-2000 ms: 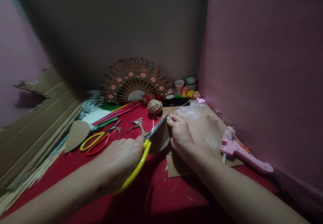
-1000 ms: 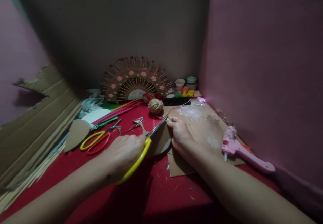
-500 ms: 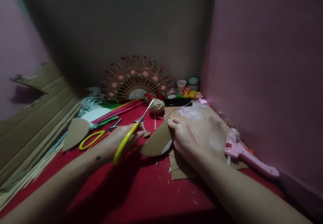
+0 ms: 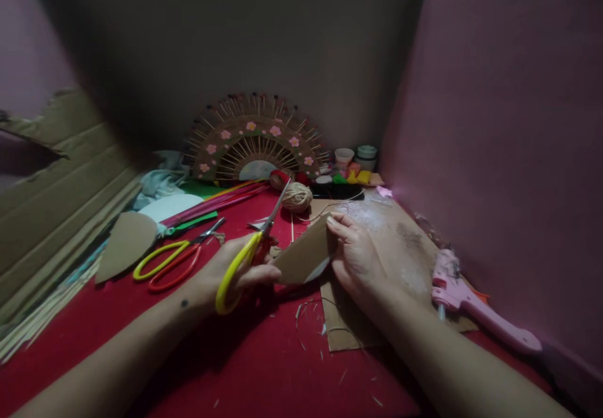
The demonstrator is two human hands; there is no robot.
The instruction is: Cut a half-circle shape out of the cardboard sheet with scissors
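My left hand (image 4: 235, 267) is closed around a pair of scissors (image 4: 234, 273) with a yellow handle loop, its blades pointing up and away. The thumb of that hand reaches the left end of a curved cardboard piece (image 4: 304, 254). My right hand (image 4: 355, 251) pinches the right end of this piece between thumb and fingers. A pale patch shows along the piece's lower right edge. Left of my left hand lie a second pair of scissors (image 4: 162, 261), with yellow and red handles, and a half-round cardboard piece (image 4: 127, 245).
A flowered half-round fan (image 4: 257, 132) leans on the back wall, a twine ball (image 4: 296, 198) in front. A pink glue gun (image 4: 485, 317) rests on a cardboard sheet (image 4: 391, 236) at right. Thin sticks (image 4: 51, 324) lie at left. Scraps litter the red surface (image 4: 282, 368).
My left hand has come to the cardboard piece, its thumb now at the left end. The piece has tilted in my right hand. A thin curled strip now shows below it.
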